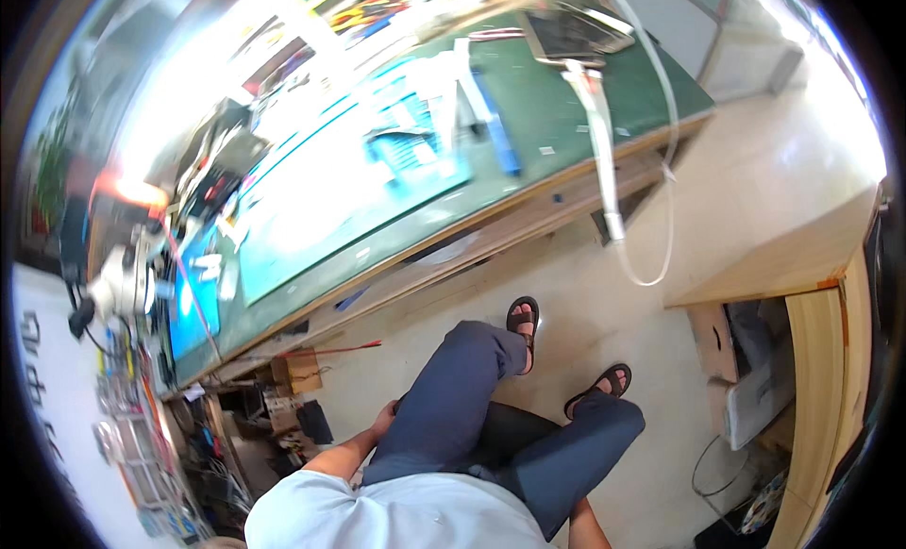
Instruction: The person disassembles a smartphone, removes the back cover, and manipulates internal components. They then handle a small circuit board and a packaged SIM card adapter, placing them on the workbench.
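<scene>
My left hand (384, 421) is low beside my left thigh, next to a small dark edge. Its fingers are mostly hidden by the leg, so whether they hold anything does not show. Of my right arm, only a forearm (587, 527) appears past my right thigh at the lower edge; the hand itself is out of sight. Both hands are away from the green-topped workbench (557, 124). On the bench lie a bright blue work mat (311, 205), a long blue tool (497, 134) and a phone-like device (559, 37) with a white strap-like cable (601, 148) hanging over the edge.
A white microscope-like device (123, 280) stands at the bench's left end. Boxes and parts fill the shelf (222, 426) below it. A wooden cabinet (819, 360) stands at right, with a loose black cable (703, 488) on the floor. My sandalled feet (522, 315) rest between bench and cabinet.
</scene>
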`<state>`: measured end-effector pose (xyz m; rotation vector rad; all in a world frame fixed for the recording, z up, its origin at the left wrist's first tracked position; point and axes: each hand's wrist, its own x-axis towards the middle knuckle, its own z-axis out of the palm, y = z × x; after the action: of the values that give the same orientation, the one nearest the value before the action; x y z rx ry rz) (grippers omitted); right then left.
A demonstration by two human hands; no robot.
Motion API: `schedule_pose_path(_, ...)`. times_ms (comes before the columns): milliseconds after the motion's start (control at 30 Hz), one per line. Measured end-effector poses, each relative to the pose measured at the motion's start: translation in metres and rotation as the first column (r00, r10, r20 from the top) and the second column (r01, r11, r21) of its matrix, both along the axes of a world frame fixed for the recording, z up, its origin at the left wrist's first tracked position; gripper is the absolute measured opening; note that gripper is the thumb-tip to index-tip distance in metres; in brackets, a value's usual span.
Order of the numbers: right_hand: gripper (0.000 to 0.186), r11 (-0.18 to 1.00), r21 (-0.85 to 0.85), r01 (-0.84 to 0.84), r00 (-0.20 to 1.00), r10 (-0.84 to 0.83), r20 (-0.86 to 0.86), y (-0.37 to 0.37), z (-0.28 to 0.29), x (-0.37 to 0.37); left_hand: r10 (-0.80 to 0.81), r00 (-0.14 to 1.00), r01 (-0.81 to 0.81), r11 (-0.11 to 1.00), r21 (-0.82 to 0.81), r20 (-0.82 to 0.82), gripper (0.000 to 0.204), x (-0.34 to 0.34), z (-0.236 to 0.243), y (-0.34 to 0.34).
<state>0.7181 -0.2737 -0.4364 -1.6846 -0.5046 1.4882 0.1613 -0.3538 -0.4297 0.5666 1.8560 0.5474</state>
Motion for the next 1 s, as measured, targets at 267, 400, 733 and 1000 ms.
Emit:
schedule_pose_path(267,0.046,0.979,0.085,-0.184,0.983,0.184,0.010,0.047,-0.016,0.012,-0.149,0.984,0.160,0.980,0.118,-0.099,0.064,0.017,-0.029,0.028)
schedule_pose_path(400,0.038,0.985,-0.059,-0.160,0.907,0.170,0.386,0.069,0.013,-0.007,-0.040,0.996,0.052,0.985,0.167,-0.078,0.056,0.018,0.001,0.022)
schedule_pose_path(733,0.059,0.885,0.117,-0.451,0.593,0.199,0.780,0.159,0.141,-0.179,0.450,0.844,-0.304,0.850,0.430,-0.294,0.041,-0.026,0.078,-0.014)
schedule_pose_path(1000,0.076,0.703,-0.062,-0.708,0.067,0.155,0.986,0.176,0.171,-0.243,0.776,0.631,-0.479,0.374,0.794,0.016,0.038,-0.073,0.232,0.063)
